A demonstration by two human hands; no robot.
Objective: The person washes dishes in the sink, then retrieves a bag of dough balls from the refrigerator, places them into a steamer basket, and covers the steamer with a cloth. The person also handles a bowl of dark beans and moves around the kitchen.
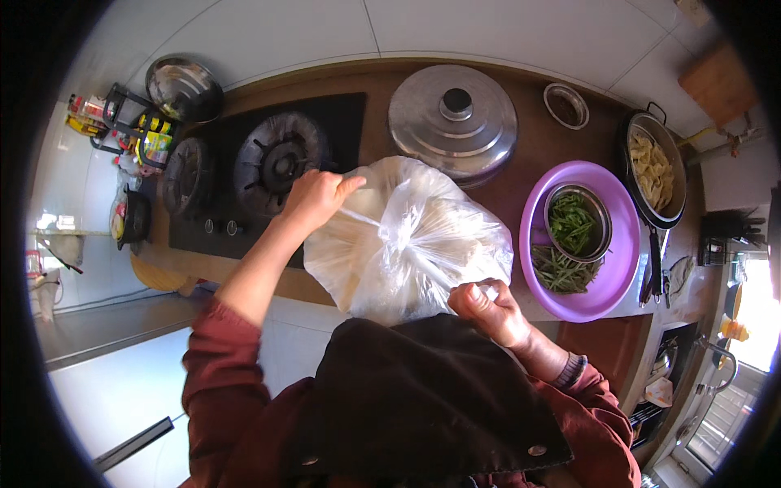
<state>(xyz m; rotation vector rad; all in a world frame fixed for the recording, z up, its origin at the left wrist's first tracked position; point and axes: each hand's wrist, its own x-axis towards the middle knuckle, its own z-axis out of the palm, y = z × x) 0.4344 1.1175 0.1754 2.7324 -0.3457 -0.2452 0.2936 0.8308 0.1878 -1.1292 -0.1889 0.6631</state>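
Observation:
A bulging translucent plastic bag [360,262] stands in front of me at the counter's edge, its mouth twisted together into a knot at the top. Pale contents show faintly through the film, too blurred to name. From the knot, one stretched end runs left into my left hand [317,198], which grips it with the thumb pointing right. The other end is pulled toward me and to the right, pinched in the fist of my right hand [494,310]. Just behind the bag sits a lidded metal pot [454,122] with a black knob.
To the left is a black gas cooktop [341,122] with two burners. A purple plastic basin [616,268] on the right holds green stalks [558,274] and a metal bowl of cut greens [570,222]. Beyond are a pan of pale food pieces [650,171] and a small metal bowl [567,107].

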